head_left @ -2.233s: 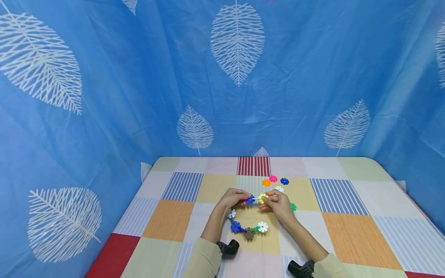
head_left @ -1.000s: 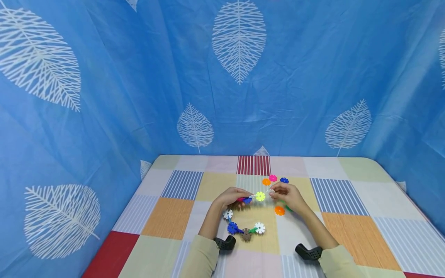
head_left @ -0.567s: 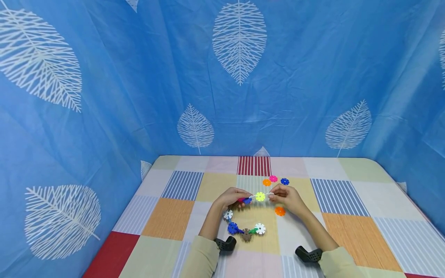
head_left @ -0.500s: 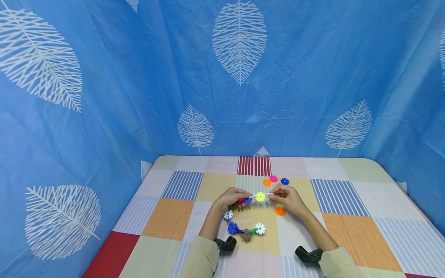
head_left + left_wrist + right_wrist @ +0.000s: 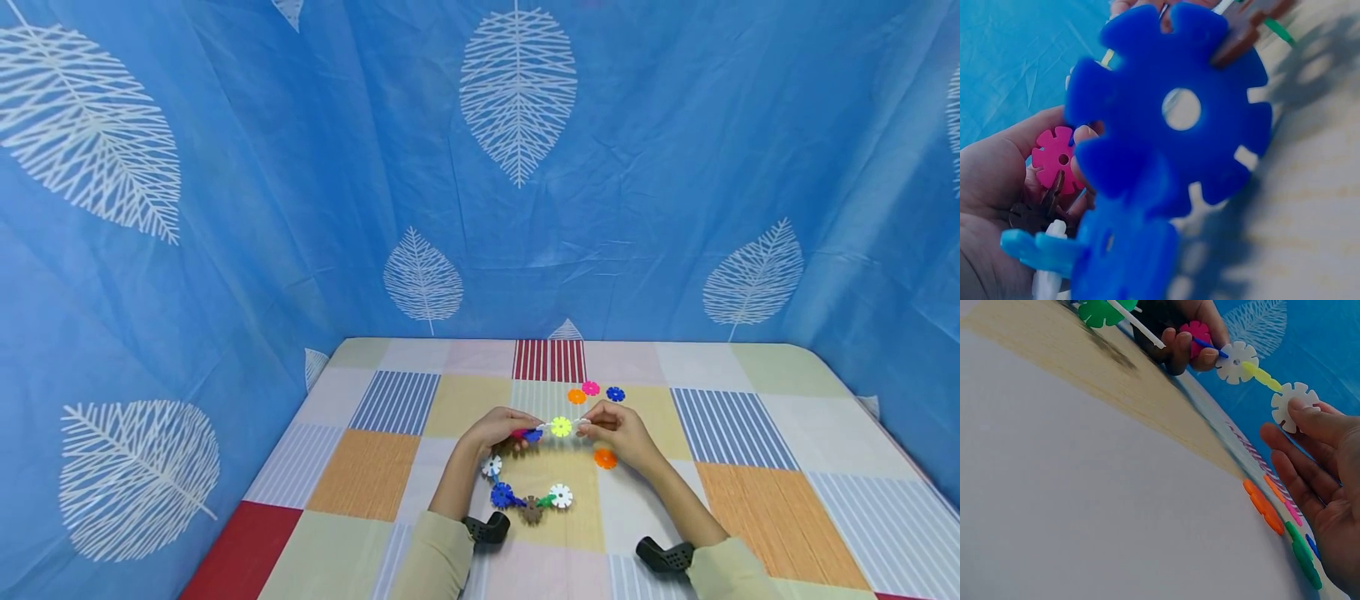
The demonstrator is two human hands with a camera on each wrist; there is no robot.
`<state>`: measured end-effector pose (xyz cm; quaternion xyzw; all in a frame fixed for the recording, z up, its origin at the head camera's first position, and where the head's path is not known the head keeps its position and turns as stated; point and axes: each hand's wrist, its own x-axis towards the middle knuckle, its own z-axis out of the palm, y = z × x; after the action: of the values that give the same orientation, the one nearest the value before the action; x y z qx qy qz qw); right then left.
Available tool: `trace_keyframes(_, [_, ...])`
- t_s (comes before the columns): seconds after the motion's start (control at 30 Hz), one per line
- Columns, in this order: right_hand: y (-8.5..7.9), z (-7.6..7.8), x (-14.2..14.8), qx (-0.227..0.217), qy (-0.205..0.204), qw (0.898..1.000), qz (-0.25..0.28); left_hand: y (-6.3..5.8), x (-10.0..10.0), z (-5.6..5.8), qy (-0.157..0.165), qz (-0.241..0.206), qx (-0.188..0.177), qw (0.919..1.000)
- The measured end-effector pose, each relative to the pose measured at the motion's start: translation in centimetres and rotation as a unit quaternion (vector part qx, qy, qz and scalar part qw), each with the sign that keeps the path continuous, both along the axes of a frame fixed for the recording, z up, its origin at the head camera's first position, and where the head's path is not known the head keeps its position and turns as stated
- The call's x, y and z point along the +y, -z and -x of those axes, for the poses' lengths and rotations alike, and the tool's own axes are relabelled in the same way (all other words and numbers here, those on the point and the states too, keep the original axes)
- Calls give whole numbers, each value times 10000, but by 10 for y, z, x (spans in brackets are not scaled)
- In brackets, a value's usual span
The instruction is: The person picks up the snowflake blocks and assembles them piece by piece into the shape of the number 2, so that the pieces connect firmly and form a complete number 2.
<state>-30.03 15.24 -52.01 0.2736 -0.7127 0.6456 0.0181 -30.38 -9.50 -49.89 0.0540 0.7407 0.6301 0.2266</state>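
Observation:
A curved chain of slotted flower-shaped plastic discs runs between and below my hands. My left hand [image 5: 501, 429] holds the chain near a pink disc [image 5: 1054, 153] and a blue one. From there a white disc [image 5: 1235, 365] and a yellow disc [image 5: 561, 427] extend rightward. Thumb and fingers of my right hand [image 5: 618, 431] pinch another white disc [image 5: 1282, 409], its edge meeting the yellow disc's end. On the table, the chain's lower part has a large blue disc [image 5: 1129, 100], a brown disc [image 5: 531, 510] and a white end disc [image 5: 561, 497].
Loose discs lie on the checked cloth: orange [image 5: 605, 458] below my right hand, and orange [image 5: 577, 397], pink [image 5: 591, 388] and blue [image 5: 616, 394] behind. A green disc [image 5: 1304, 556] lies below my right hand. A blue leaf-print curtain [image 5: 517, 250] surrounds the table.
My right hand has let go of the yellow disc, taken the white disc from the table and brought it left against the yellow disc. My left hand keeps its hold on the chain.

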Motion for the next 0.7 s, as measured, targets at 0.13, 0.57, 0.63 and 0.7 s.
trace_keyframes(0.13, [2,1,1,-53,-28,9999,157,0,0,0,18,-14,4,10000])
trace_keyframes(0.57, [0,-3,-3,209,-388,9986,298,0,2,-1,-15,224,242,9995])
trace_keyframes(0.63, [-1,-5,-4,263,-353,9986,299,0,2,-1,-74,227,209,9995])
trace_keyframes(0.7, [-5,-9,-7,299,-262,9989,257,0,2,-1,-139,206,168,9996])
